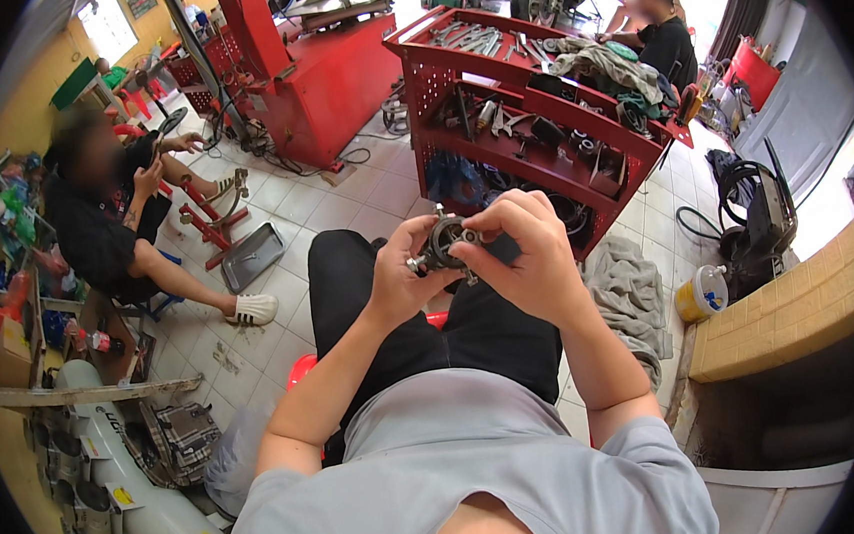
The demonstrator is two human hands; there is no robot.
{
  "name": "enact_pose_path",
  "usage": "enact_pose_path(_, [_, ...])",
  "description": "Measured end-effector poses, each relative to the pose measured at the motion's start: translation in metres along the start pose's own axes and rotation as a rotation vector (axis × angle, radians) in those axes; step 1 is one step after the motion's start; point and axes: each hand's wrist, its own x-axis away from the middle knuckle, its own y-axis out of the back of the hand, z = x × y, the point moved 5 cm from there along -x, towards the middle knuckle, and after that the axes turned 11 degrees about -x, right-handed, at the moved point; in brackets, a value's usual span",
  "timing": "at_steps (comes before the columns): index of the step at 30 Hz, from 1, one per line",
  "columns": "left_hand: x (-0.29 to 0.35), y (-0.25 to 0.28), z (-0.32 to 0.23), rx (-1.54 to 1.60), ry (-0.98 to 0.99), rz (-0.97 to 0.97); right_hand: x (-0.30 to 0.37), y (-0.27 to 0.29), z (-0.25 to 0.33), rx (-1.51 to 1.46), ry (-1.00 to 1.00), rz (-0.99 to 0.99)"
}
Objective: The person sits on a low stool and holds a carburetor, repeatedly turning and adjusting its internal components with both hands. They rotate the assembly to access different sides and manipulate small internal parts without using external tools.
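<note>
Both hands meet in front of the person's chest, above the lap, around 1 small dark metal engine part with a round ring-shaped body and short protruding stubs point(442, 243). The left hand point(403, 274) cups the part from below and from the left, its fingers curled closed around the body and its thumb up against the ring. The right hand point(531, 254) comes over from the right with the knuckles raised — its thumb and forefinger are pinched together on the near right edge of the part, while the other fingers fold loosely behind. Both forearms rise from the lower edge and angle inward, elbows spread, wrists bent toward each other, so the part sits between the 2 palms over the black trousers point(370, 302). The person sits on a red plastic stool point(300, 369), of which only bits show. Behind the hands stands a red perforated metal tool cart point(536, 128) with wrenches and rags on its shelves — well apart from the part. To the left another person point(108, 222) sits on a low seat, holding something up in 1 hand.
</note>
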Motion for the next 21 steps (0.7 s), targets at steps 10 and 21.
enact_pose_path(10, [0.000, 0.002, 0.000, 0.143, 0.116, -0.007, 0.005, 0.012, 0.002, -0.092, -0.001, -0.070])
enact_pose_path(21, [-0.003, 0.004, 0.005, 0.236, 0.124, -0.026, 0.008, 0.009, -0.007, -0.225, -0.124, -0.072])
